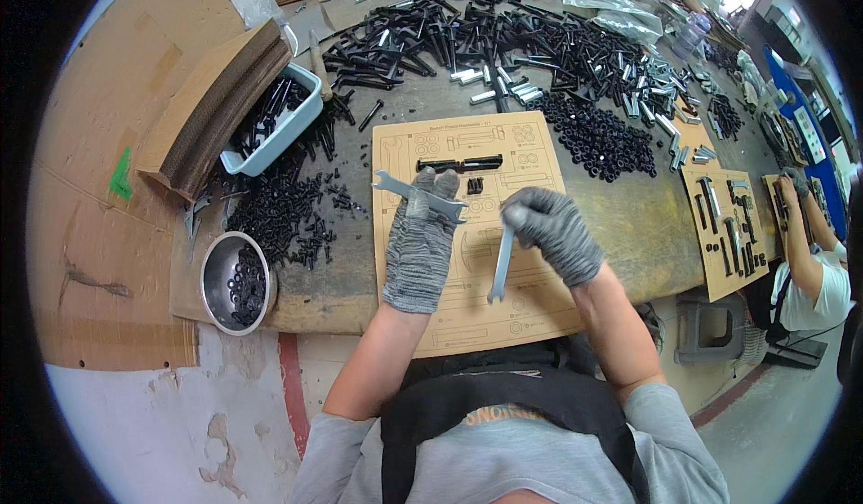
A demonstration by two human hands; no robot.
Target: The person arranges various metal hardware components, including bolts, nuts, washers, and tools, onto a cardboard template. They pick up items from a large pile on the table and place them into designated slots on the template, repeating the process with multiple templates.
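Observation:
My left hand (pixel 420 239), in a grey knit glove, holds a flat silver wrench (pixel 415 195) that lies across its fingers over a printed cardboard sheet (pixel 530 302). My right hand (pixel 553 230), also gloved, grips a second silver wrench (pixel 502 266) by its upper end, so it hangs down over the sheet. On the sheet's upper part lie a black bar-shaped part (pixel 460 164) and a small black piece (pixel 475 185).
Heaps of black screws (pixel 279 207), black washers (pixel 598 135) and mixed black and silver parts (pixel 503 41) cover the workbench. A steel bowl (pixel 235 281), a light-blue bin (pixel 274 126) and stacked cardboard (pixel 211 108) stand at left. Another person (pixel 809 261) works at right over a similar sheet (pixel 728 221).

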